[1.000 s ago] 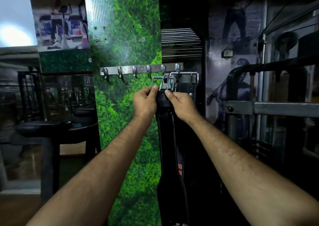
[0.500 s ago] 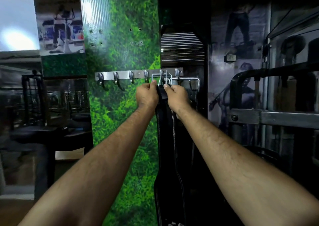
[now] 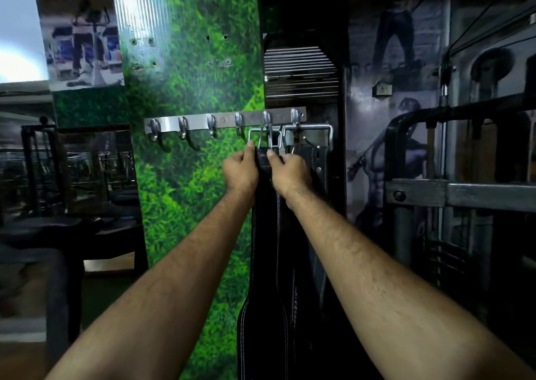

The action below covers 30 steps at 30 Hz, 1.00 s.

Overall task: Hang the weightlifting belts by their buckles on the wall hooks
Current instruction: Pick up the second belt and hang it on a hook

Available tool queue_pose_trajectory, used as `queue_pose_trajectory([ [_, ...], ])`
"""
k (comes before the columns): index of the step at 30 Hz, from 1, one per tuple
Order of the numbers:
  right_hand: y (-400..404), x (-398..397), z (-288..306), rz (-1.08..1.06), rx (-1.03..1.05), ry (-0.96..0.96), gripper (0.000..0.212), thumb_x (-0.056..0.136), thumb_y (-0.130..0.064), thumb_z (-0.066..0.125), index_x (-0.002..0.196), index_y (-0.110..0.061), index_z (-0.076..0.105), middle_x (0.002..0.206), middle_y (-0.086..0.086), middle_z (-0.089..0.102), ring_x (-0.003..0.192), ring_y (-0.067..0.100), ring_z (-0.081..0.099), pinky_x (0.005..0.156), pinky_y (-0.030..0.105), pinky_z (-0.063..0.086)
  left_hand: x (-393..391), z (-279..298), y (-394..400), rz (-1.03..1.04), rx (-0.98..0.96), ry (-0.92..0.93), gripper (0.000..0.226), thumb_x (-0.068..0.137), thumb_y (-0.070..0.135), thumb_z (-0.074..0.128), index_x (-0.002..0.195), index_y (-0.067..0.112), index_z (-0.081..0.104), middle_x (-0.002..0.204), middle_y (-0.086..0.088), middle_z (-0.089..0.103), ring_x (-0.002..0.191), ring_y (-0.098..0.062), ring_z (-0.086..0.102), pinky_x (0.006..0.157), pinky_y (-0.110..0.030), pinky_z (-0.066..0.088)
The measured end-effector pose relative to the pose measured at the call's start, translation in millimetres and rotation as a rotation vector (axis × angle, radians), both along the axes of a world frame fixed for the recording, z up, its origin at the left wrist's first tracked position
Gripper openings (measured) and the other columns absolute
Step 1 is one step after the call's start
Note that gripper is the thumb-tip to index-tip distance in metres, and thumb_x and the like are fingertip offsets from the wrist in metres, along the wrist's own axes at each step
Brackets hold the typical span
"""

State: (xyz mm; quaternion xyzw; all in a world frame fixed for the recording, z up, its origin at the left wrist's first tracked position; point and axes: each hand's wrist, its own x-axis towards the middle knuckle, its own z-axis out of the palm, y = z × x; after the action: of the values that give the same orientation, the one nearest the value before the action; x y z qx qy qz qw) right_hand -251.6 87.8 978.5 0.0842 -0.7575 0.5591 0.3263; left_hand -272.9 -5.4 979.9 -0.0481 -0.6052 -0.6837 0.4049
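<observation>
Both hands up at the hook rail (image 3: pixel 200 125), metal strip w/ six hooks screwed across the green grass-print panel (image 3: pixel 188 176) and onto the dark panel beside it. Left hand (image 3: pixel 239 172) and right hand (image 3: pixel 287 170) both pinched shut on the top end of the black belt (image 3: pixel 262 307), one each side, just under its buckle (image 3: pixel 264 139). Buckle frame sits at the 5th hook (image 3: pixel 266 118) from the left; looks looped over it but can't confirm it's seated, prongs and fingers clutter the view. Belt body hangs straight down between the forearms, widens low in frame.

Second belt (image 3: pixel 314 159) already on the 6th hook (image 3: pixel 295 117) by its own buckle (image 3: pixel 307 134), touching/overlapping the held one on the right side. Tight fit there, the two buckles are nearly side by side.

Four hooks to the left are bare. Steel machine frame (image 3: pixel 452 194) close on the right, well apart from the hands. Dark bench (image 3: pixel 66 228) lower left, mirror behind it. Wall mural of a lifter (image 3: pixel 385 165) right of the dark panel. Lighting dim on the right half, detail poor.
</observation>
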Motion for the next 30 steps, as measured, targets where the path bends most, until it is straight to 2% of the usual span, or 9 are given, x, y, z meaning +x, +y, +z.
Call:
queue_pose_trajectory([
  [3,-7,6,-28,-0.045,-0.035,0.146,0.037,0.099,-0.046,0.051,0.082,-0.015,0.059,0.094,0.016,0.071,0.089,0.038,0.065,0.068,0.038,0.044,11,-15,5,-0.106,-0.008,0.099,0.035,0.097,0.038,0.055,0.073,0.016,0.066,0.074,-0.007,0.064,0.071,-0.017,0.055,0.067,-0.034,0.048],
  [6,-15,12,-66,-0.013,-0.034,0.228,0.033,0.101,-0.041,0.05,0.098,-0.009,0.058,0.097,0.016,0.072,0.091,0.04,0.066,0.073,0.042,0.05,14,-37,2,-0.147,-0.04,0.132,0.027,0.096,0.034,0.056,0.092,0.011,0.068,0.088,-0.011,0.07,0.081,-0.019,0.061,0.078,-0.041,0.053],
  [12,-8,7,-104,0.031,0.036,0.307,0.032,0.098,-0.035,0.053,0.089,-0.005,0.058,0.08,0.015,0.068,0.075,0.035,0.064,0.064,0.036,0.045,27,-67,1,-0.242,0.019,0.054,0.026,0.099,0.026,0.058,0.079,0.01,0.063,0.076,-0.012,0.06,0.072,-0.021,0.052,0.064,-0.033,0.045],
  [18,5,-8,-139,0.114,0.093,0.239,0.056,0.093,-0.058,0.046,0.092,-0.005,0.062,0.084,0.008,0.071,0.079,0.024,0.068,0.074,0.045,0.054,26,-106,-4,-0.384,0.017,0.029,0.016,0.095,0.021,0.062,0.087,0.009,0.069,0.089,-0.019,0.064,0.085,-0.028,0.056,0.082,-0.045,0.047],
  [21,11,-5,-159,0.156,0.141,0.2,0.029,0.098,-0.042,0.055,0.082,-0.018,0.058,0.072,-0.007,0.065,0.07,-0.003,0.063,0.07,0.026,0.05,27,-124,-8,-0.42,0.007,-0.002,0.016,0.093,0.019,0.064,0.094,0.004,0.069,0.094,-0.02,0.065,0.089,-0.028,0.057,0.086,-0.044,0.049],
  [24,9,2,-183,0.131,0.123,0.164,0.04,0.099,-0.025,0.06,0.065,-0.031,0.039,0.053,-0.013,0.042,0.053,-0.007,0.052,0.053,0.01,0.033,30,-154,-9,-0.445,-0.019,-0.049,0.01,0.095,0.013,0.063,0.088,0.008,0.068,0.091,-0.016,0.064,0.088,-0.026,0.055,0.082,-0.039,0.048],
  [26,8,-1,-212,0.153,0.134,0.113,0.036,0.098,-0.028,0.06,0.067,-0.031,0.042,0.054,-0.012,0.046,0.053,-0.006,0.053,0.053,0.012,0.035,30,-178,-11,-0.427,-0.037,-0.087,0.011,0.094,0.014,0.064,0.084,0.011,0.068,0.087,-0.012,0.066,0.085,-0.023,0.057,0.08,-0.037,0.049],
  [28,8,-1,-246,0.193,0.157,0.043,0.029,0.098,-0.039,0.057,0.075,-0.02,0.053,0.063,-0.005,0.06,0.059,0.002,0.059,0.057,0.03,0.049,28,-202,-15,-0.409,-0.051,-0.134,0.017,0.094,0.016,0.065,0.083,0.002,0.067,0.083,-0.011,0.066,0.08,-0.022,0.058,0.077,-0.038,0.05],
  [30,11,0,-275,0.171,0.174,0.034,0.044,0.096,-0.047,0.055,0.077,-0.008,0.051,0.064,0.006,0.06,0.056,0.017,0.056,0.059,0.044,0.047,26,-223,-19,-0.398,-0.073,-0.167,0.032,0.091,0.021,0.067,0.085,-0.009,0.06,0.083,-0.016,0.062,0.079,-0.025,0.054,0.075,-0.043,0.047],
])
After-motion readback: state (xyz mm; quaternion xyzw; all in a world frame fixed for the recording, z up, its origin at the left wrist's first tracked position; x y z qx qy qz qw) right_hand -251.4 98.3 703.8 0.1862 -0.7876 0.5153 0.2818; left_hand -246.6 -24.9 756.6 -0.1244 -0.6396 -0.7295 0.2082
